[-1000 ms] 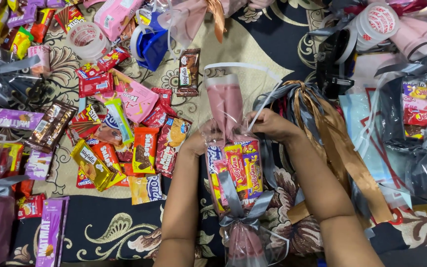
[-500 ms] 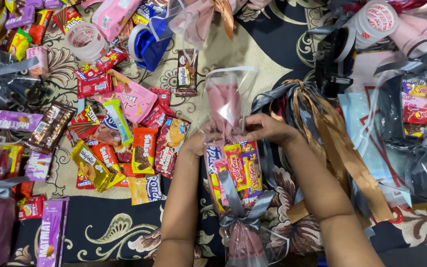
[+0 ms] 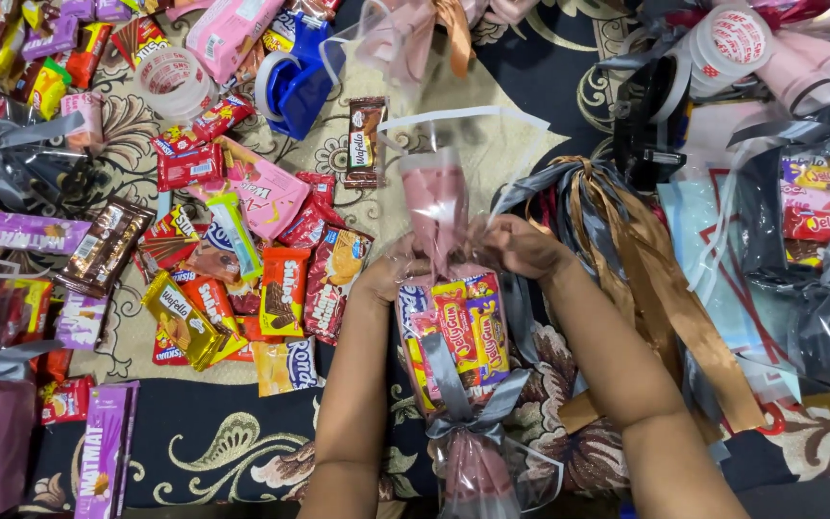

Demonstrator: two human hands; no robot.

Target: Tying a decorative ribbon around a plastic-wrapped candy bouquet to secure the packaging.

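Covering a patterned cloth (image 3: pixel 242 442), snack packets (image 3: pixel 242 259) surround both hands' clear bag (image 3: pixel 449 317).

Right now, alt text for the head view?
Two bare hands, left hand and right hand, pinch the neck of a clear cellophane gift bag packed with snack bars and tied with a grey ribbon bow. Loose snack packets lie scattered on a patterned cloth.

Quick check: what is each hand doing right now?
Left hand: closed, pinching the clear cellophane snack bundle at its gathered neck.
Right hand: closed, gripping the same bundle's neck from the other side.
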